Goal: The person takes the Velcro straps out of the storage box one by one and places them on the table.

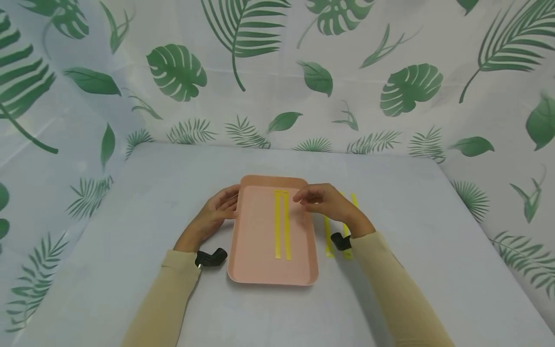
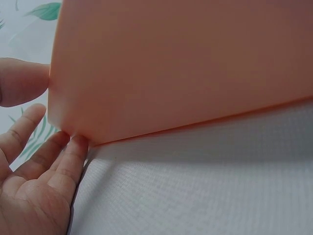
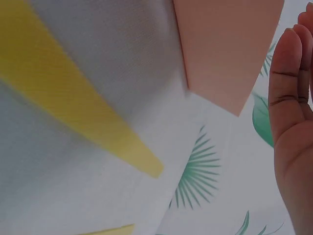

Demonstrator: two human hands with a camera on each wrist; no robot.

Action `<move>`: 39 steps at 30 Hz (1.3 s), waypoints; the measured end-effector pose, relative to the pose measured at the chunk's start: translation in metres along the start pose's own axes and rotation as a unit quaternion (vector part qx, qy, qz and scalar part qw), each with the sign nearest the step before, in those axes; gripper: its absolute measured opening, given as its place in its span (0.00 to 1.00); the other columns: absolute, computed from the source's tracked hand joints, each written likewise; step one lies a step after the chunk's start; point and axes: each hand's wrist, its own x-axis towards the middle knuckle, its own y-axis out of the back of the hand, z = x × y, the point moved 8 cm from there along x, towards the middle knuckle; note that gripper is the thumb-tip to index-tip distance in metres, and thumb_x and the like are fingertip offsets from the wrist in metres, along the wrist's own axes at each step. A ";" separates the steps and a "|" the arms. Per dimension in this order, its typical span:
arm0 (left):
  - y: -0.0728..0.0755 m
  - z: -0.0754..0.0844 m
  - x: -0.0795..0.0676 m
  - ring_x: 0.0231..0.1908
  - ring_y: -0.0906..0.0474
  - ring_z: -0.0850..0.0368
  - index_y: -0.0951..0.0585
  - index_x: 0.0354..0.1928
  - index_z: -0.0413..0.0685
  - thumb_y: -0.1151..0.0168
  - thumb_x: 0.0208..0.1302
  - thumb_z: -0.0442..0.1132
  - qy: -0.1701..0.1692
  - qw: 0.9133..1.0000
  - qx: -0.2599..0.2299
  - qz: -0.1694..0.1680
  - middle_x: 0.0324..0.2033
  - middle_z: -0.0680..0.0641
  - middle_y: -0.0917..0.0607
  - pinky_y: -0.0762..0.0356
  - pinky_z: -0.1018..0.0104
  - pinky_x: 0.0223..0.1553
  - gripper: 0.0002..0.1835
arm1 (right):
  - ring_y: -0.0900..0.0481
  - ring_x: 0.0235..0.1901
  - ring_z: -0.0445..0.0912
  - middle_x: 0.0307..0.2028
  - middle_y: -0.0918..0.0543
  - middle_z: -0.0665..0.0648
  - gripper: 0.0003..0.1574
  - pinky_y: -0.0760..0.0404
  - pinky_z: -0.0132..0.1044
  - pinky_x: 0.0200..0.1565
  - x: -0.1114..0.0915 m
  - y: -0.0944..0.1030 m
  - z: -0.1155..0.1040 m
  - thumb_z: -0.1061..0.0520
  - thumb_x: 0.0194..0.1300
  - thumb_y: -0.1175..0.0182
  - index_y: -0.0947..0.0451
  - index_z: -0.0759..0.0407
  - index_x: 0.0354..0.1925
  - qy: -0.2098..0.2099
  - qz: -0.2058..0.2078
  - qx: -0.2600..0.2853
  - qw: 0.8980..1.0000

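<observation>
A pink tray [image 1: 260, 267] lies on the table with two yellow strips [image 1: 282, 224] side by side in it. My left hand [image 1: 231, 202] rests against the tray's far left edge. In the left wrist view its thumb [image 2: 22, 81] and fingertips [image 2: 68, 149] touch the tray wall [image 2: 186, 63]. My right hand [image 1: 303, 197] hovers over the tray's far right part with relaxed fingers [image 3: 288, 98] and holds nothing. More yellow strips [image 1: 328, 238] lie on the table just right of the tray, partly hidden under my right wrist. One such strip [image 3: 73, 107] shows close up beside the tray's corner [image 3: 225, 44].
The table [image 1: 130, 217] has a pale grey cloth. A leaf-printed curtain [image 1: 277, 86] closes off the back and both sides. Black wrist cameras [image 1: 210, 258] sit on both forearms.
</observation>
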 end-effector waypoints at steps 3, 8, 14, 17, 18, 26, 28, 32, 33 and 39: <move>0.000 0.001 0.000 0.74 0.49 0.36 0.48 0.75 0.29 0.47 0.57 0.18 0.000 1.000 0.000 0.002 0.74 0.31 0.46 0.33 0.67 0.67 0.42 | 0.21 0.47 0.66 0.46 0.16 0.68 0.15 0.18 0.38 0.51 0.005 -0.004 -0.002 0.75 0.60 0.38 0.19 0.71 0.47 0.003 -0.011 0.004 1.000; -0.001 0.001 0.000 0.74 0.49 0.36 0.48 0.75 0.30 0.46 0.56 0.18 0.000 1.000 -0.004 -0.002 0.74 0.31 0.47 0.34 0.66 0.68 0.43 | 0.20 0.45 0.60 0.46 0.16 0.65 0.16 0.18 0.40 0.51 0.013 -0.009 -0.004 0.76 0.60 0.38 0.18 0.70 0.47 0.010 -0.035 -0.014 0.999; 0.001 -0.001 0.001 0.74 0.49 0.37 0.49 0.75 0.30 0.47 0.55 0.17 0.000 1.000 -0.016 -0.004 0.74 0.31 0.47 0.34 0.65 0.68 0.44 | 0.19 0.45 0.58 0.46 0.15 0.63 0.16 0.18 0.45 0.52 0.023 -0.019 -0.004 0.75 0.61 0.39 0.17 0.68 0.47 0.028 -0.071 -0.035 0.997; 0.001 -0.001 0.001 0.74 0.49 0.36 0.49 0.75 0.30 0.46 0.55 0.17 -0.002 1.000 -0.018 -0.003 0.74 0.31 0.47 0.33 0.65 0.68 0.44 | 0.19 0.44 0.58 0.46 0.15 0.62 0.15 0.18 0.44 0.52 0.028 -0.025 -0.001 0.74 0.62 0.39 0.17 0.67 0.47 0.021 -0.093 -0.038 0.995; 0.001 -0.001 0.001 0.74 0.49 0.36 0.49 0.75 0.30 0.46 0.55 0.17 -0.003 1.000 -0.019 -0.004 0.74 0.31 0.47 0.34 0.65 0.68 0.44 | 0.19 0.44 0.57 0.46 0.15 0.62 0.15 0.18 0.43 0.51 0.029 -0.026 0.001 0.74 0.62 0.38 0.17 0.67 0.47 0.019 -0.100 -0.041 0.994; 0.002 -0.001 0.002 0.74 0.49 0.36 0.48 0.75 0.30 0.47 0.55 0.17 0.001 1.000 -0.021 0.000 0.74 0.30 0.47 0.35 0.62 0.69 0.43 | 0.18 0.41 0.55 0.44 0.14 0.64 0.13 0.16 0.39 0.44 0.040 -0.039 0.000 0.75 0.61 0.41 0.16 0.70 0.44 0.074 -0.138 -0.063 0.986; 0.002 -0.001 0.002 0.74 0.49 0.35 0.48 0.75 0.30 0.47 0.55 0.17 0.001 1.000 -0.020 0.000 0.74 0.30 0.47 0.35 0.63 0.69 0.43 | 0.18 0.40 0.54 0.43 0.13 0.63 0.13 0.15 0.39 0.43 0.043 -0.042 0.001 0.75 0.61 0.41 0.16 0.69 0.43 0.084 -0.143 -0.074 0.983; 0.001 -0.001 0.002 0.74 0.50 0.36 0.48 0.75 0.30 0.47 0.54 0.17 0.002 1.000 -0.018 -0.001 0.74 0.30 0.47 0.35 0.62 0.69 0.44 | 0.17 0.40 0.50 0.42 0.12 0.58 0.13 0.15 0.38 0.43 0.047 -0.048 0.005 0.74 0.61 0.38 0.15 0.66 0.42 0.067 -0.151 -0.099 0.981; 0.001 -0.001 0.002 0.74 0.50 0.36 0.48 0.75 0.30 0.47 0.54 0.18 0.002 1.000 -0.018 -0.001 0.74 0.30 0.47 0.36 0.62 0.69 0.44 | 0.17 0.40 0.49 0.42 0.12 0.57 0.13 0.15 0.38 0.43 0.048 -0.049 0.006 0.74 0.61 0.37 0.14 0.64 0.42 0.061 -0.151 -0.106 0.981; 0.003 -0.001 0.002 0.74 0.49 0.36 0.48 0.75 0.30 0.47 0.54 0.18 -0.001 1.000 -0.012 0.000 0.74 0.30 0.47 0.36 0.61 0.70 0.44 | 0.16 0.41 0.48 0.42 0.12 0.54 0.14 0.16 0.40 0.43 0.053 -0.056 0.010 0.71 0.60 0.34 0.13 0.58 0.43 0.049 -0.162 -0.113 0.979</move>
